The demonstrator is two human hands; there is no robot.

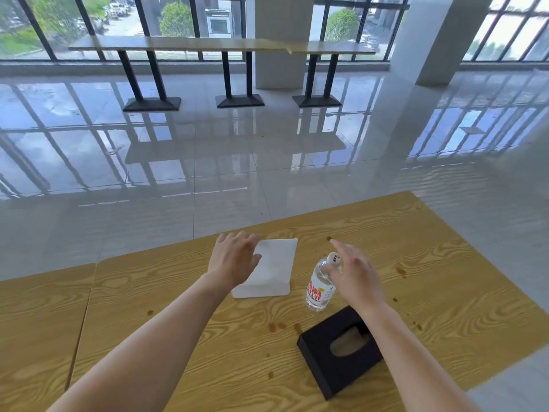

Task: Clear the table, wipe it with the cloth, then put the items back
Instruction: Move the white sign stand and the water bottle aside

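Note:
A yellow wood-grain table (184, 307) carries a white rectangular stand (274, 269), a clear water bottle (319, 289) with a red-lettered label and white cap, and a black tissue box (338, 355). My left hand (233, 258) hovers with fingers spread over the stand's left edge, holding nothing. My right hand (353, 272) reaches over the bottle's cap with fingers apart, not closed on it. Brown stains dot the tabletop, some near the tissue box (276, 326). No cloth is visible.
The table's far edge runs diagonally, with glossy tiled floor (237, 162) beyond. A second tabletop (35, 322) adjoins on the left. A long bench table (208, 44) on black legs stands by the windows, beside a white pillar (436, 40).

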